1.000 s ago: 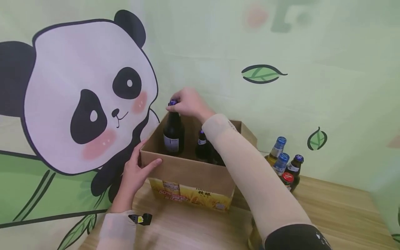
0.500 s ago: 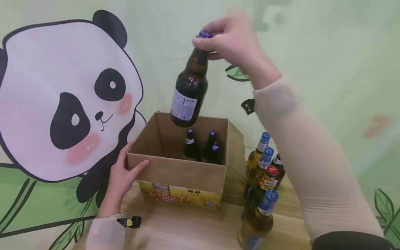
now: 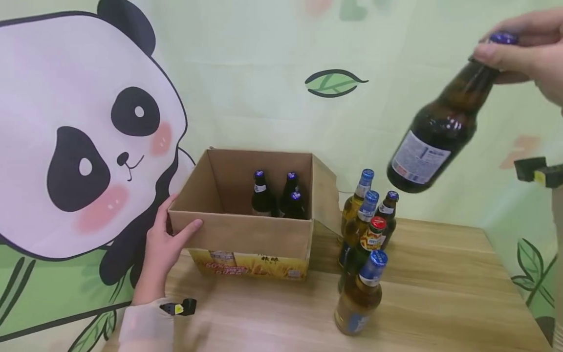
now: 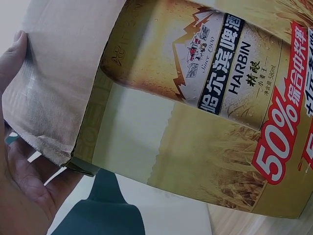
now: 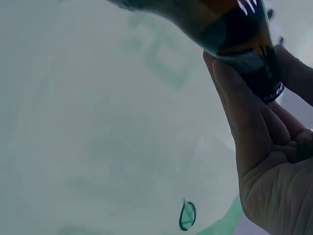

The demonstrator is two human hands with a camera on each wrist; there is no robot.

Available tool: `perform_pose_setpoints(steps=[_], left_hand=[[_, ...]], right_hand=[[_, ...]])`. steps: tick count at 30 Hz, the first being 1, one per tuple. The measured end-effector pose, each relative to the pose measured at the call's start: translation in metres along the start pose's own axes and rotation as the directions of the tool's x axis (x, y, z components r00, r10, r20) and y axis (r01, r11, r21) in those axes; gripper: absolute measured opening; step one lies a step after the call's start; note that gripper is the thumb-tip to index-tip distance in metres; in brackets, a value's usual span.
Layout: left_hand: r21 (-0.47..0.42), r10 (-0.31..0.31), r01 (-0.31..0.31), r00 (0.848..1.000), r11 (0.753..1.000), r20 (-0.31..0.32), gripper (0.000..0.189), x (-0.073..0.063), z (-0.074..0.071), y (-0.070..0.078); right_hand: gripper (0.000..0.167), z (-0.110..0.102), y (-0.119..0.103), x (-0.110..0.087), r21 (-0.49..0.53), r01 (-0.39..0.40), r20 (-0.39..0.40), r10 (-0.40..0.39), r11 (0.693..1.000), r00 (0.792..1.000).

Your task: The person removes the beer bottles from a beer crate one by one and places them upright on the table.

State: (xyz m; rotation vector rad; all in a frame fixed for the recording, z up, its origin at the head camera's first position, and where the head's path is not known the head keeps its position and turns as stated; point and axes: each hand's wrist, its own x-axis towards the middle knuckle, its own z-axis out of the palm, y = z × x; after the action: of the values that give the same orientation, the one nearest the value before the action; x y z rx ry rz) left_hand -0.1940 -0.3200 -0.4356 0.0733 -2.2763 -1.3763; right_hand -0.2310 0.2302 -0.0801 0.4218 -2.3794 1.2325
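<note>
High at the right of the head view, my right hand [image 3: 538,58] holds a dark beer bottle [image 3: 440,127] by its neck, just under the blue cap. The bottle tilts, its base down to the left, in the air above the table. From the right wrist, the thumb and fingers [image 5: 239,98] close round the bottle's neck [image 5: 254,63]. My left hand [image 3: 164,244] grips the left front corner of an open cardboard box [image 3: 239,234], thumb on the front flap. Inside the box stand several dark bottles [image 3: 262,198] with blue caps, their lower parts hidden.
Right of the box, a group of beer bottles stands on the wooden table [image 3: 440,283]: one with a red cap [image 3: 374,239], others with blue caps, the nearest bottle [image 3: 360,298] at the front. Behind hangs a pale green cloth with a panda [image 3: 97,146].
My right hand has lifted the dark bottle out of the box and carried it right, past the standing bottles. My left hand keeps its hold on the box corner.
</note>
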Motion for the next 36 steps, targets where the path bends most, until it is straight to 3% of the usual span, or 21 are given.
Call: perform_pose_setpoints(steps=[4,7,9,16,20,29,36], left_hand=[[0.026,-0.004,0.004,1.0,1.0,-0.018,0.084,-0.005,-0.01,0.0],[0.03,0.0,0.001,1.0,1.0,-0.024,0.085,-0.007,-0.015,-0.001],[0.021,-0.007,0.007,1.0,1.0,-0.017,0.085,-0.008,-0.016,-0.002],[0.004,-0.025,0.025,1.0,1.0,0.0,0.085,-0.015,-0.01,-0.005],[0.016,-0.039,0.039,0.999,0.999,-0.001,0.084,-0.017,-0.007,-0.005],[0.015,-0.065,0.065,0.998,0.998,0.021,0.086,-0.019,-0.003,-0.007],[0.032,-0.071,0.07,0.997,0.997,0.02,0.087,-0.018,-0.001,-0.008]], right_hand=[[0.006,0.017,0.031,-0.048,-0.209,-0.026,-0.076,0.01,0.978,0.997],[0.024,0.033,0.061,-0.076,-0.388,-0.018,-0.084,-0.016,0.921,0.996],[0.036,0.04,0.081,-0.091,-0.438,-0.025,-0.079,-0.011,0.899,0.997],[0.036,0.063,0.138,-0.135,-0.448,-0.032,-0.076,-0.003,0.893,0.997],[0.038,0.079,0.163,-0.148,-0.459,-0.031,-0.047,0.011,0.888,0.999],[0.034,0.105,0.197,-0.164,-0.418,-0.018,-0.016,0.012,0.908,1.0],[0.041,0.119,0.212,-0.172,-0.414,-0.077,-0.014,0.078,0.907,0.997]])
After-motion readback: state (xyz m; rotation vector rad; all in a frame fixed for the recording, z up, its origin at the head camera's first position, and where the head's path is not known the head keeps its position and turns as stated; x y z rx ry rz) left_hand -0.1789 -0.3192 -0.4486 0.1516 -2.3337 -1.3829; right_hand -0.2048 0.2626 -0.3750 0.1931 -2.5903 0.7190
